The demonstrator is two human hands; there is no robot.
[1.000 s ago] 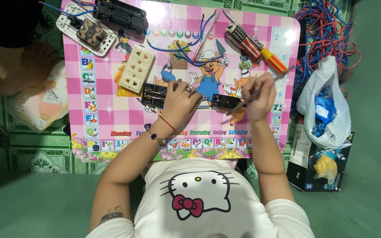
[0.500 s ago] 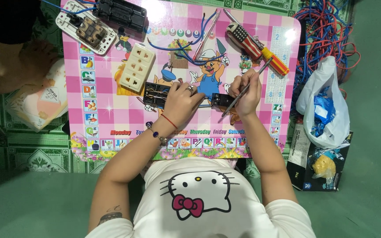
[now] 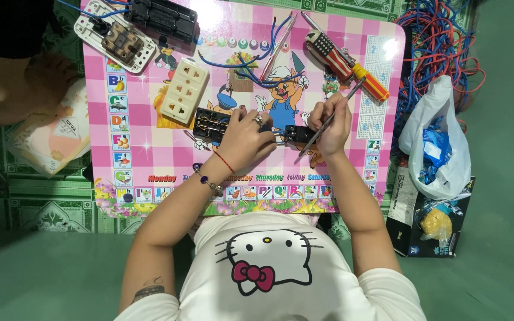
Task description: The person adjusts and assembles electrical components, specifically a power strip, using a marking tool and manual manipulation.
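My left hand (image 3: 246, 138) presses down on a black socket insert (image 3: 210, 125) in the middle of the pink cartoon table (image 3: 150, 160). My right hand (image 3: 330, 122) grips a thin screwdriver (image 3: 332, 116), its shaft slanting down-left with the tip at a second black part (image 3: 297, 134) beside the left fingers. A cream socket faceplate (image 3: 184, 90) lies just left of the black insert. Blue wires (image 3: 239, 59) loop above my hands.
A red-and-orange handled screwdriver (image 3: 352, 65) lies at the table's top right, more socket parts (image 3: 132, 30) at top left. Tangled red and blue wire (image 3: 441, 41) and a white plastic bag (image 3: 438, 142) sit on the floor right. Another person's foot (image 3: 13, 89) rests left.
My right hand rose slightly and turned the screwdriver more upright, tip staying at the black part. My left hand stayed on the socket insert.
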